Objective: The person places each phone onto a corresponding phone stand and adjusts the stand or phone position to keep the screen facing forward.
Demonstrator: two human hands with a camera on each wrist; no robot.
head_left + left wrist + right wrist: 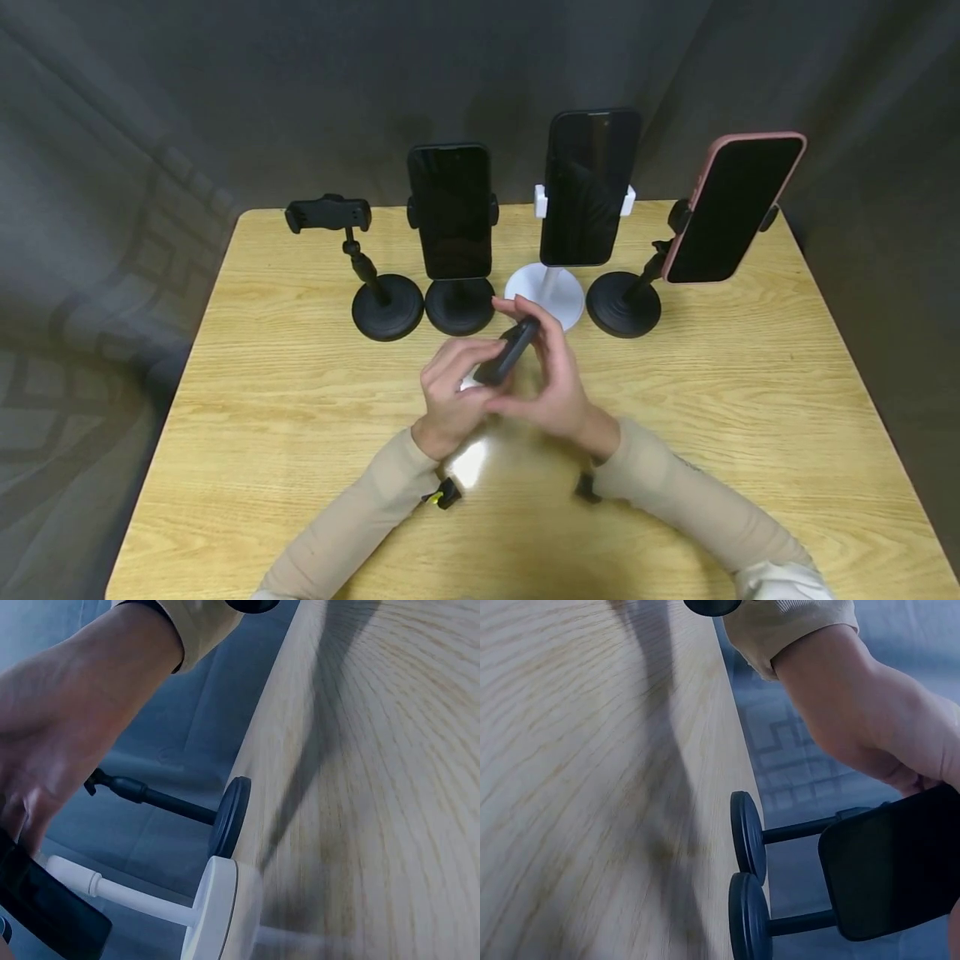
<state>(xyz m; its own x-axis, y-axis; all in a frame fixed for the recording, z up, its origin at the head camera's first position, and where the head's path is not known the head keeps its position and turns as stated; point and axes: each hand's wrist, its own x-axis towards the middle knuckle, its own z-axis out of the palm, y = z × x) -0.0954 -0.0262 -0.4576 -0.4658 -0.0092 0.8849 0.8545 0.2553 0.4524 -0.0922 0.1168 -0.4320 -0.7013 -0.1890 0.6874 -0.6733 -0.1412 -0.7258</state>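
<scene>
A black phone is held tilted above the middle of the table. My left hand grips its lower end between thumb and fingers, with a small white patch showing by the palm. Around the upper end curl the fingers of my right hand, its thumb reaching toward the left hand. In the right wrist view the phone turns a broad dark face to the camera, with the left hand behind it. The left wrist view shows the right hand's fingers at the phone's edge.
Along the table's back stand a black phone holder, then a black phone on a black stand. Farther right are a black phone in a white stand and a pink-cased phone on a black stand. Dark curtains surround the table.
</scene>
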